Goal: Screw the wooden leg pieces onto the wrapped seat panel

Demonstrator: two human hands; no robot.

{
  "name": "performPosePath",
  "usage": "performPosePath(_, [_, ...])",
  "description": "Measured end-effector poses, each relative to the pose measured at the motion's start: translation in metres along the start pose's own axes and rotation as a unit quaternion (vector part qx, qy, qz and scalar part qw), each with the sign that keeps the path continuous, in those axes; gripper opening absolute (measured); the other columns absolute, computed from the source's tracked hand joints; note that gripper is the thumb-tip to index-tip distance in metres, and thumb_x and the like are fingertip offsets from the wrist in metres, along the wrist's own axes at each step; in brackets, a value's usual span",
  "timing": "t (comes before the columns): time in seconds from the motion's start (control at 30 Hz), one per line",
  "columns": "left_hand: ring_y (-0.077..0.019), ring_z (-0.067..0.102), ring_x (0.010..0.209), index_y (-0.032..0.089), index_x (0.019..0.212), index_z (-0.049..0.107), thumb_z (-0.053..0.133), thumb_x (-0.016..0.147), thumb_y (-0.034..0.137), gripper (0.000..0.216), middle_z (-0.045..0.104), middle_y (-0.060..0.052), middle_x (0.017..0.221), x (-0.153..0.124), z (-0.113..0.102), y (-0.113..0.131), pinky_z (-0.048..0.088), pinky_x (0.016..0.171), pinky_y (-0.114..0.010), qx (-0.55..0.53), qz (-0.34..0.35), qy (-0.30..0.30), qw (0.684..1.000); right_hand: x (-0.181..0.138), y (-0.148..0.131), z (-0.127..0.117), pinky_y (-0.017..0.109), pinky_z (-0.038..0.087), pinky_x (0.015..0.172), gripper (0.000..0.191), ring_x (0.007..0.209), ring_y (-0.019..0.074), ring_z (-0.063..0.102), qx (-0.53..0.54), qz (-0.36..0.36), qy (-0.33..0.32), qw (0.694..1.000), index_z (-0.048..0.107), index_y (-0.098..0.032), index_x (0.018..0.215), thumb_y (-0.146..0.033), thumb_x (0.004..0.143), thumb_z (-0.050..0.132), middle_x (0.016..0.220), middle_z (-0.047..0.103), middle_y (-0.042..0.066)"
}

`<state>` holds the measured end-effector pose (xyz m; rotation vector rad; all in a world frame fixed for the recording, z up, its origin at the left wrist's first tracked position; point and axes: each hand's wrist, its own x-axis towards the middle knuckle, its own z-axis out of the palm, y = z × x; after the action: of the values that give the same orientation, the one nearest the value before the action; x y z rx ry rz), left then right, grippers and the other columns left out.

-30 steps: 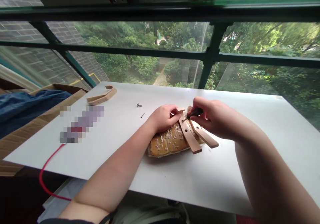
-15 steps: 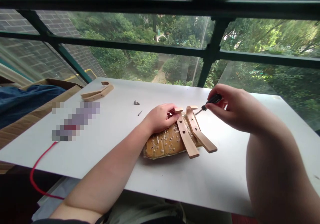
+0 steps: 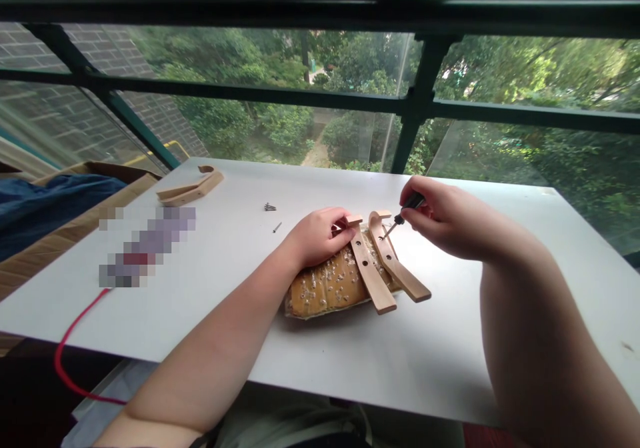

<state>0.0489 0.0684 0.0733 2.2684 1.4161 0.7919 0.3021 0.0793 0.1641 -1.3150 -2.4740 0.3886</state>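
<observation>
My left hand [image 3: 320, 235] is curled over the top of a yellow-brown padded piece [image 3: 325, 287] dotted with small studs, and its fingertips pinch the upper end of the left wooden strip [image 3: 371, 275]. A second curved wooden strip [image 3: 395, 263] lies beside it, both resting across the pad. My right hand [image 3: 440, 218] grips a small black-handled screwdriver [image 3: 404, 209], its tip touching the upper part of the right strip.
The white table [image 3: 450, 355] stands against a large window. Loose screws [image 3: 271, 207] lie behind my left hand. Another wooden part [image 3: 190, 188] sits at the far left. A cardboard box [image 3: 60, 235] with blue cloth and a red cable [image 3: 75, 341] are at the left edge.
My right hand lifted the screwdriver off the strips and up to the right, then brought it back down so its tip meets the right strip. My left hand stayed put.
</observation>
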Motion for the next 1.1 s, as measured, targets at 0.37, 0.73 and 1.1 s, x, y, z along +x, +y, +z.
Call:
performPosePath(0.37, [-0.0192,0.063,0.087,0.021,0.097,0.064,0.053,0.091,0.037,0.020,0.067,-0.003,0.095,0.000,0.001,-0.001,0.051,0.079,-0.031,-0.008,-0.001,0.001,1.000,-0.002,-0.008,-0.001,0.028,0.041,0.057,0.008,0.066,0.0148,0.055,-0.003,-0.033,-0.006,0.999,0.053,-0.024,0.095,-0.028,0.088,0.052,0.079,0.066,0.000])
performPosePath(0.73, [-0.0196,0.064,0.088,0.020,0.098,0.065,0.052,0.091,0.035,0.021,0.068,-0.004,0.096,0.000,0.000,0.001,0.052,0.080,-0.031,-0.012,0.000,0.004,1.000,-0.002,-0.009,0.001,0.028,0.042,0.059,0.010,0.068,0.0161,0.057,-0.009,-0.031,-0.006,0.999,0.053,-0.024,0.097,-0.030,0.089,0.052,0.081,0.067,0.001])
performPosePath(1.1, [-0.0199,0.064,0.087,0.020,0.098,0.065,0.053,0.091,0.037,0.021,0.068,-0.005,0.094,-0.001,-0.001,0.001,0.052,0.080,-0.032,-0.004,-0.005,0.004,1.000,-0.002,-0.006,0.000,0.027,0.040,0.058,0.010,0.067,0.0156,0.055,-0.011,-0.026,-0.005,1.000,0.054,-0.024,0.097,-0.028,0.089,0.051,0.082,0.066,0.001])
